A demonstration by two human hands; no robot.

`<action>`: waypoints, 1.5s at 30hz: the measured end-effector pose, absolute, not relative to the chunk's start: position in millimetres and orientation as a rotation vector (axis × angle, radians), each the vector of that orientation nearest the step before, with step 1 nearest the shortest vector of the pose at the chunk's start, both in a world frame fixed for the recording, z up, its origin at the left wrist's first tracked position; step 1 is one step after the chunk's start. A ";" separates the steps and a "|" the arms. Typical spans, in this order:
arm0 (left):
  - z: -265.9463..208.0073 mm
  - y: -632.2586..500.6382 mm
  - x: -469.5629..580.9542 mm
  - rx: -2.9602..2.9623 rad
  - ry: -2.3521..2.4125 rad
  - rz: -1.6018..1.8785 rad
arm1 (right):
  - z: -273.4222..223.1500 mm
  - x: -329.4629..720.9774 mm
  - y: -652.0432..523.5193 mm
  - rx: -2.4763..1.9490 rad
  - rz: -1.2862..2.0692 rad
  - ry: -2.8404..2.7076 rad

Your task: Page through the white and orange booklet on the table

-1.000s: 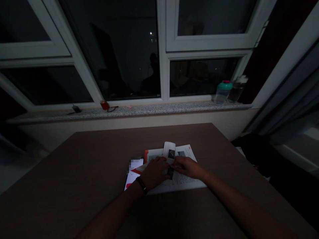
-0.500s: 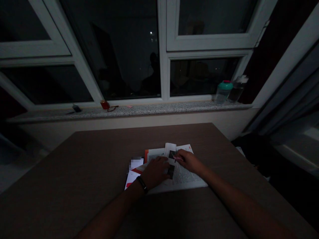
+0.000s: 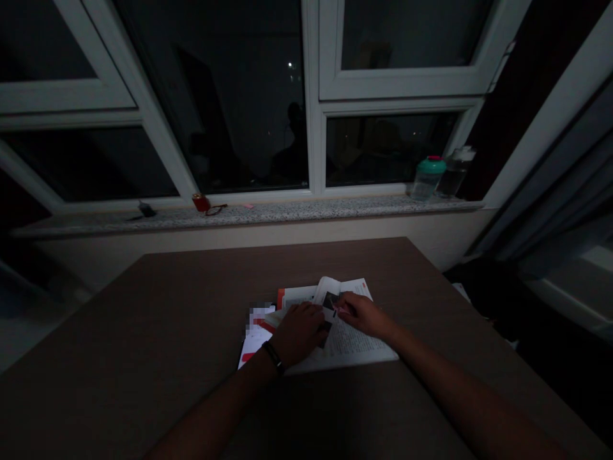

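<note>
An open book [image 3: 357, 345] with printed text lies on the brown table. Across it rests a loose, curling strip of paper [image 3: 327, 285] with dark pictures on it. My left hand [image 3: 299, 329], with a black band on the wrist, lies over the strip and book, its fingers stretched out and pressing down. My right hand [image 3: 361, 313] is closed in a pinch on a slim pink tool [image 3: 341, 309], its tip at the strip's right edge; its exact kind is too small and dark to tell. Beside the book, left of my left hand, lies a lit phone [image 3: 253, 342], partly covered.
The table [image 3: 201, 287] reaches to a wall below a stone windowsill [image 3: 297, 211]. On the sill stand a teal-lidded bottle [image 3: 428, 179], a clear bottle [image 3: 454, 172], a small red object [image 3: 200, 202] and a small dark bottle [image 3: 146, 208]. The room is dim.
The strip of paper has tilted and its top end curls more. My right hand has shifted slightly right and down with the pink tool; my left hand has barely moved.
</note>
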State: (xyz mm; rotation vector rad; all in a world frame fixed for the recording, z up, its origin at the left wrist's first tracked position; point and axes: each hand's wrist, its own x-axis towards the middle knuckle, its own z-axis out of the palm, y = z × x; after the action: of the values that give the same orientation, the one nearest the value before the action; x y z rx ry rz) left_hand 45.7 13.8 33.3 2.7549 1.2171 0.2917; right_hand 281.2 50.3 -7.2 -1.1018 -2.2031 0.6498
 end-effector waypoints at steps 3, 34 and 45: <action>35.9 13.6 45.9 2.741 1.237 0.282 | -3.0 277.1 44.3 -1.078 0.699 -2.245; 34.6 16.0 45.5 2.744 1.222 0.188 | -7.7 279.8 56.0 -1.123 0.618 -2.167; 34.0 14.7 44.6 2.725 1.232 0.200 | -10.6 285.4 64.9 -1.283 0.473 -2.063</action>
State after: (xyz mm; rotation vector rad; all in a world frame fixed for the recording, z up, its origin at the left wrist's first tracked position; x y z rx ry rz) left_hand 44.6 14.7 34.0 2.7254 1.2318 0.1996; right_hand 285.4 64.9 -10.6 -1.2829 -2.0631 0.4731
